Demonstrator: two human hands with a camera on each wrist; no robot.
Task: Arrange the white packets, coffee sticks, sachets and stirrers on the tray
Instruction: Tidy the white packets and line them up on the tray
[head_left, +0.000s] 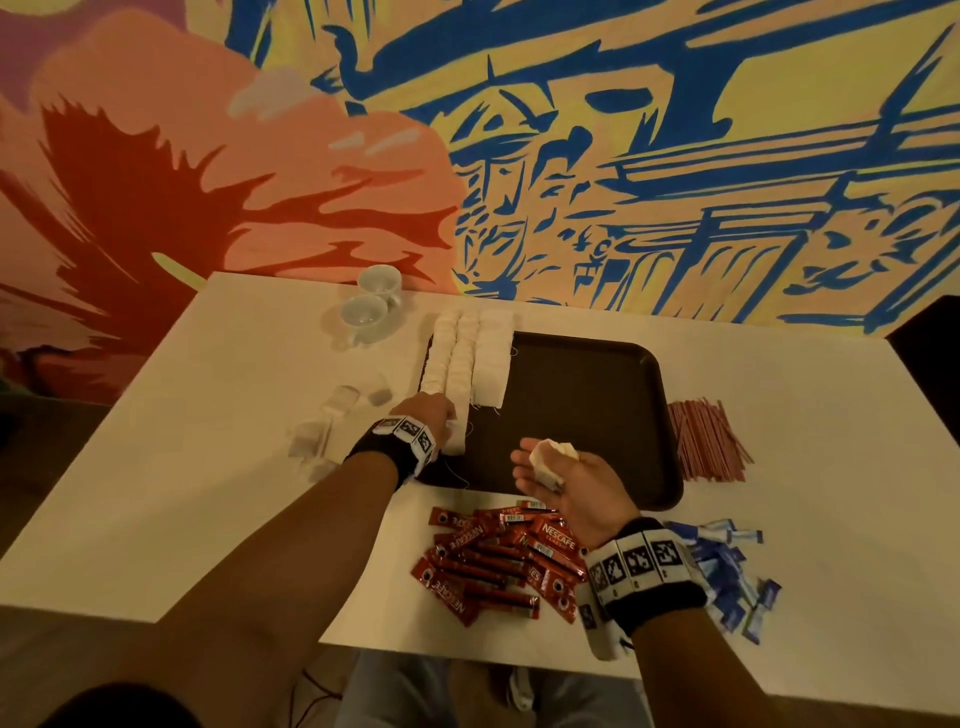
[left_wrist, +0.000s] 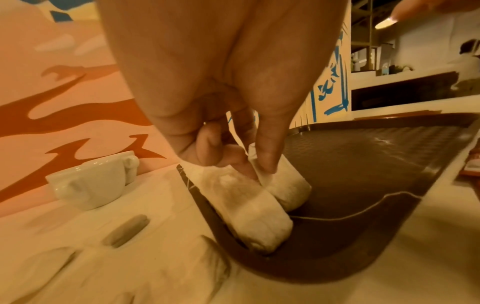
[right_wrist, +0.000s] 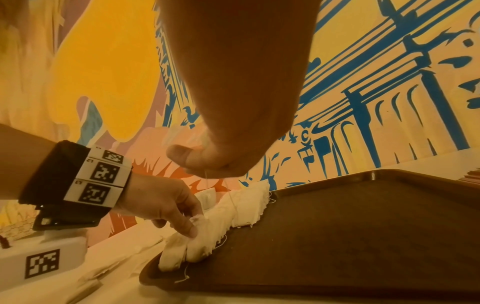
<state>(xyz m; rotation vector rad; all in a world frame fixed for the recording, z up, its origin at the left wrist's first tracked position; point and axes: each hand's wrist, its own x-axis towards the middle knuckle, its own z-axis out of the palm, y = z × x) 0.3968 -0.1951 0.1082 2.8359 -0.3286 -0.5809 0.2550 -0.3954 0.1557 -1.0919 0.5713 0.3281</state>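
Packets (head_left: 462, 364) – white, rowed at tray (head_left: 597, 415) nine o'clock | left hand (head_left: 426, 410) pinching one onto row end | right hand (head_left: 550, 467) cupping spares | advice: seat flush, overlap even, strings tucked.

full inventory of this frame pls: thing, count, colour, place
tray: one, dark brown, table centre
white packets: three rows, white, tray's left side
loose packets: several, white, table left of tray
cups: two, white, far left of tray
stirrers: a pile, red, right of tray
coffee sticks: a pile, red, near edge
sachets: a pile, blue, near right
table: one, white
left hand: pinching a packet in the rows
right hand: palm up, holding white packets over the tray
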